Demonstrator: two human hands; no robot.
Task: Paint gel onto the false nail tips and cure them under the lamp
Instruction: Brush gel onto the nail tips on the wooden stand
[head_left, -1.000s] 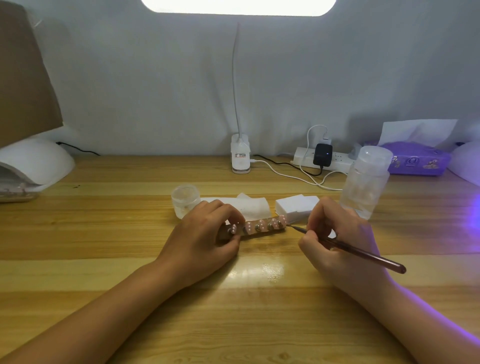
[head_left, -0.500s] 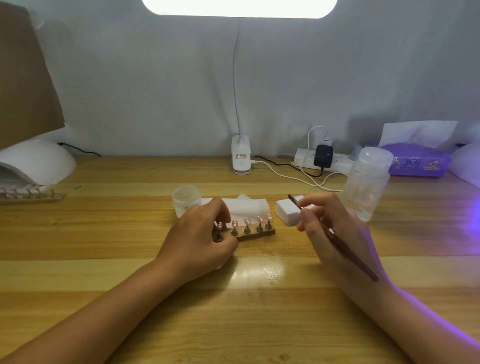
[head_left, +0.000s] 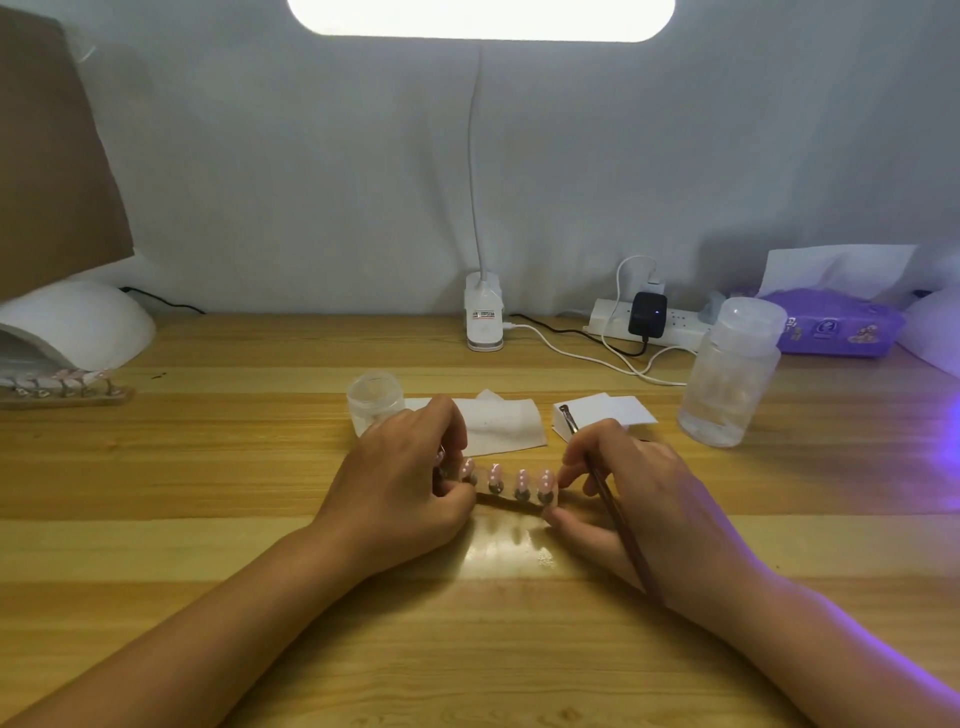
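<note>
Well, far left sits the white curing lamp (head_left: 72, 322), with another row of tips (head_left: 62, 387) at its mouth. Near the middle of the table (head_left: 208, 493), the left hand (head_left: 405, 483) grips one end of the stand (head_left: 519, 501) that carries the pink nail tips (head_left: 522, 477). The right hand (head_left: 660, 499) pinches the other end (with the brush (head_left: 619, 525) tucked between its fingers, hairs pointing away). The gel may be wet, I think. A finger bumping a tip could smear it. If the stand tilts on its way to the lamp, tips could fall off.
</note>
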